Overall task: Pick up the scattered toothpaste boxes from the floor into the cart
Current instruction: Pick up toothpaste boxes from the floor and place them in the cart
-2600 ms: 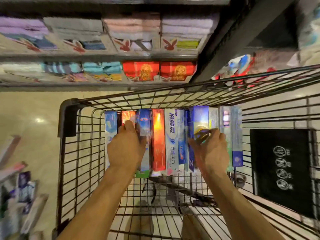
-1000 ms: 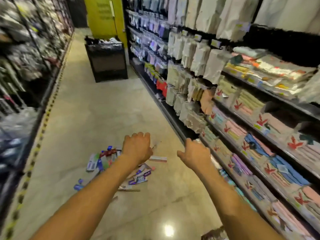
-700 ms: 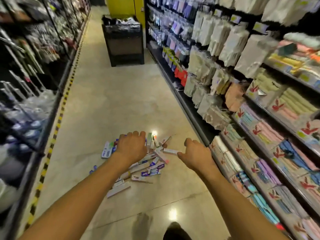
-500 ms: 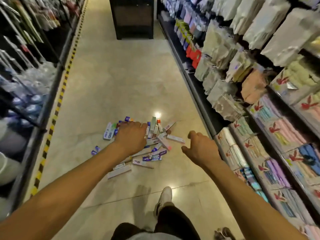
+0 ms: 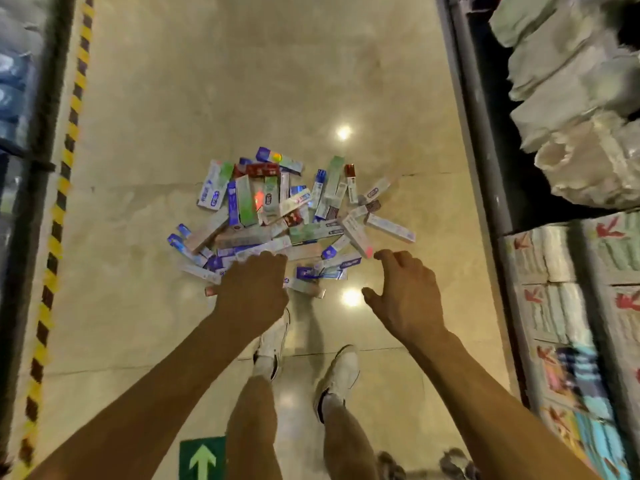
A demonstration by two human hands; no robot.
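Low over the aisle floor (image 5: 242,81), both hands down at a loose heap of toothpaste boxes (image 5: 277,216), criss-crossed and piled on one another between the two shelf runs. Left hand (image 5: 252,289) over the heap's near edge, back turned to the camera, fingers curled under and out of sight; impossible to tell whether pinching a box or only touching. Right hand (image 5: 403,299) just beside the near right corner of the heap, thumb out, fingers loosely bent, holding nothing. No cart anywhere in view.

Likely trouble from here:
- Pulling a low box out of so tangled a heap, and so dragging its neighbours along and spreading the mess wider.
- Scooping too many glossy cartons at once, then losing some on the way, with the cart somewhere out of sight and a turn probably needed.
- Squeezing hard enough to dent thin cardboard.
- Treading on a stray box: white sneakers (image 5: 337,379) planted close behind the heap, the left one nearly under the left wrist.

Hard to make out or hidden:
- Left fingertips, and whatever lies beneath that palm.
- Lower layers of the heap, so no fair count of boxes.
- Lettering on the cartons, too blurred to read.
- Shelving on the left past the yellow-and-black tape (image 5: 65,168), a smear of blue.
- Wrapped pale bundles (image 5: 571,81) on the right-hand shelves, cut off by the frame.
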